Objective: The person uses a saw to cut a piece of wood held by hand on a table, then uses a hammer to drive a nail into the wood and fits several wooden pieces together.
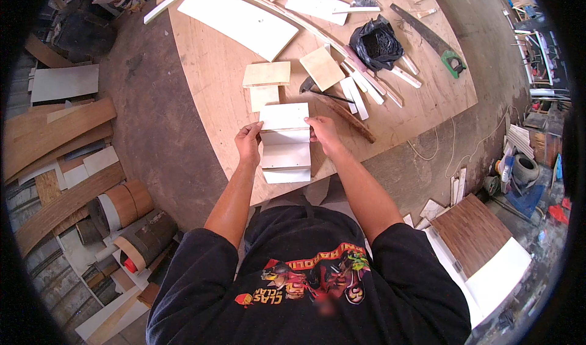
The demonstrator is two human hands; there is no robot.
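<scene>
A small white box-like wooden assembly with an inner partition stands at the near edge of the wooden worktable. My left hand grips its left side near the top panel, thumb on the upper edge. On the opposite side my right hand holds the same panel's right edge, fingers closed round it. Just beyond the assembly lie pale wooden blocks and a square board. A hammer rests to the right of them, beside a dark brown wooden strip.
A black plastic bag sits open on the table among white strips. Farther right lies a handsaw with a green handle. A large white panel covers the far left. Boards and rolls crowd the floor at left.
</scene>
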